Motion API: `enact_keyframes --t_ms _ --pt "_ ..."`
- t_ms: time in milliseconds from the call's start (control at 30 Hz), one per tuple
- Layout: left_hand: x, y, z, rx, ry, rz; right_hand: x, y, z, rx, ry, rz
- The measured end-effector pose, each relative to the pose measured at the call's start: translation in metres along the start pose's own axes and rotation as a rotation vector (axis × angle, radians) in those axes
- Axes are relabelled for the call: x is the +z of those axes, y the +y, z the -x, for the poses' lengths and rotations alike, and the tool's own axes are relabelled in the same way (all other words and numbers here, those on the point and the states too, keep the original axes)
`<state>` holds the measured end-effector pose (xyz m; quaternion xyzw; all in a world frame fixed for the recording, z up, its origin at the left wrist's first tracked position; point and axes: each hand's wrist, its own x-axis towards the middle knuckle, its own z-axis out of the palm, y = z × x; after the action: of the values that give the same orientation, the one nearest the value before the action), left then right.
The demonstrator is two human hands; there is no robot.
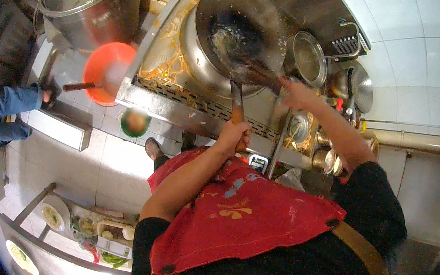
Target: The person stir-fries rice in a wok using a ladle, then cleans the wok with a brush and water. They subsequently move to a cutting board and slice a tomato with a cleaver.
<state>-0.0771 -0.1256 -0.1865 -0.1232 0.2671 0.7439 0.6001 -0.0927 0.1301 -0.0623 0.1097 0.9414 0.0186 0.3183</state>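
Observation:
My left hand [236, 135] grips the wooden handle [238, 116] of a dark wok [266, 15]. The wok tilts over a round steel rim [191, 48] on the stove. In my right hand [300, 93] is a brown tool [258, 73], perhaps a bamboo wok brush. It is blurred, and its far end reaches into the wok. Pale wet residue [226, 38] and small food scraps cling to the wok's inside. Right of the wok, near my right hand, sits a round metal bowl [311, 60].
Food scraps [163, 71] litter the steel stove top, beside its slotted drain. An orange basin [99, 98] with a handled tool, a green bucket [135, 122] and a large steel pot [95, 19] stand at left. Another person's legs [6, 103] show there. Plates [22, 256] rest on a lower-left counter.

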Motion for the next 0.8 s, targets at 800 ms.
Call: enact_keyframes --t_ms 800 --pt "0.02 0.042 0.043 -0.091 0.096 -0.06 0.011 -0.043 -0.142 0.044 0.291 -0.597"
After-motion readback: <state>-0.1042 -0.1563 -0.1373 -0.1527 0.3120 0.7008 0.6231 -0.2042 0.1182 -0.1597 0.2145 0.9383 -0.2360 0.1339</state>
